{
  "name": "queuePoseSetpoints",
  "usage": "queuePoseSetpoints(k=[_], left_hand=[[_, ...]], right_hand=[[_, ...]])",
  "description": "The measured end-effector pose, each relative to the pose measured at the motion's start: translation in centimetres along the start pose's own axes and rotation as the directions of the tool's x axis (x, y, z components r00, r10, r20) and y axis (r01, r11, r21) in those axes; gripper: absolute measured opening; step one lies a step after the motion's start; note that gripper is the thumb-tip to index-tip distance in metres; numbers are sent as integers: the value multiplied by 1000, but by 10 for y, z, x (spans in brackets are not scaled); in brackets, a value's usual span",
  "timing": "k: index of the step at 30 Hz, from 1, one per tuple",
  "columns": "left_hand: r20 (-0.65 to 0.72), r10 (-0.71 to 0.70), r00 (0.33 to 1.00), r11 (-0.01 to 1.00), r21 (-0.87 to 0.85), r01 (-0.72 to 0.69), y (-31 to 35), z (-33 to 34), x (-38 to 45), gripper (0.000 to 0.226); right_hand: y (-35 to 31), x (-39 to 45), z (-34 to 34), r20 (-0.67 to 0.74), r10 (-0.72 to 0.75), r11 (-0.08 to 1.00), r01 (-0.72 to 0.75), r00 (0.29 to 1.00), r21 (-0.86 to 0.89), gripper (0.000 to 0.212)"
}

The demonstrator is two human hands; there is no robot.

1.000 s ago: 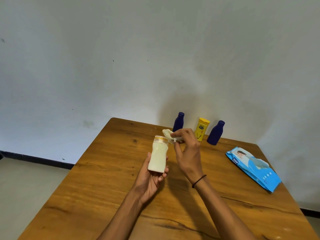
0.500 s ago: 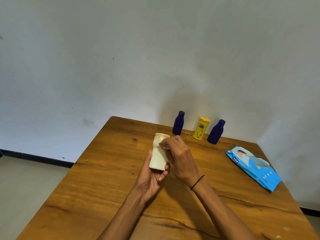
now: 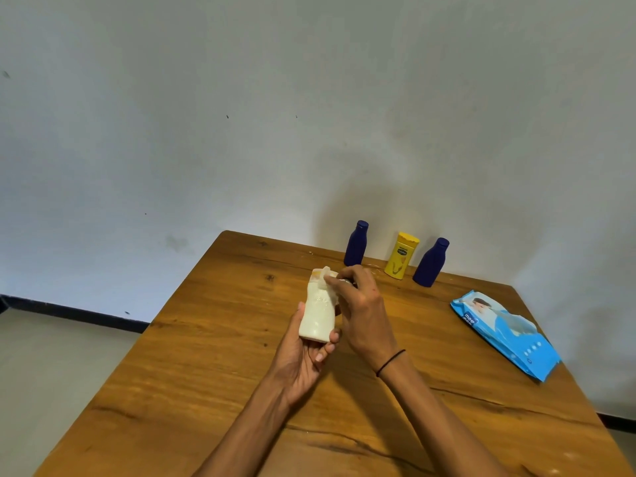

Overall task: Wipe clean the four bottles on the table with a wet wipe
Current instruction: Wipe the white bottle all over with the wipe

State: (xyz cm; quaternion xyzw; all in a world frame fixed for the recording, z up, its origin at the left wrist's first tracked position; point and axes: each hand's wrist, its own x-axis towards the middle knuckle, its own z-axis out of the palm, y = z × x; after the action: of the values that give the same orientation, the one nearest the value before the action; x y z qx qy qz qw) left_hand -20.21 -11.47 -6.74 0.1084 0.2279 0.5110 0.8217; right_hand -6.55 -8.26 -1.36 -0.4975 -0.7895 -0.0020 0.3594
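Blue wipes pack: "mee mee"

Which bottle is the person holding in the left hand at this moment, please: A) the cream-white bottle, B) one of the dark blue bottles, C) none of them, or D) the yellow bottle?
A: the left hand grips the cream-white bottle, while the right hand presses the wet wipe near its top.

Your left hand cups upward, fingers curled closed; your right hand pinches shut above it — forearms converging.
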Motion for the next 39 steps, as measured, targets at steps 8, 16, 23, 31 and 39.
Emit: queuePoseSetpoints(k=[8,16,23,31,39], left_hand=[[12,3,1000,1000,-29,-3,3,-3,2,62],[26,-7,1000,1000,18,7,-5,-1,3,63],[-6,28,1000,997,-67,-28,-8,-15,13,71],[-19,21,1000,987,159,-18,-10,-2,5,66],[40,82,996,959,269,-90,-5,-9,3,60]], right_hand=[[5,-17,-3,157,-97,993,85,983,82,35],[4,0,-3,73,15,1000,-15,997,-5,47],[1,-28,-10,333,-217,976,205,918,70,37],[4,-3,-5,154,-68,990,86,986,-114,68],[1,-21,-3,274,-193,978,208,942,-25,64]])
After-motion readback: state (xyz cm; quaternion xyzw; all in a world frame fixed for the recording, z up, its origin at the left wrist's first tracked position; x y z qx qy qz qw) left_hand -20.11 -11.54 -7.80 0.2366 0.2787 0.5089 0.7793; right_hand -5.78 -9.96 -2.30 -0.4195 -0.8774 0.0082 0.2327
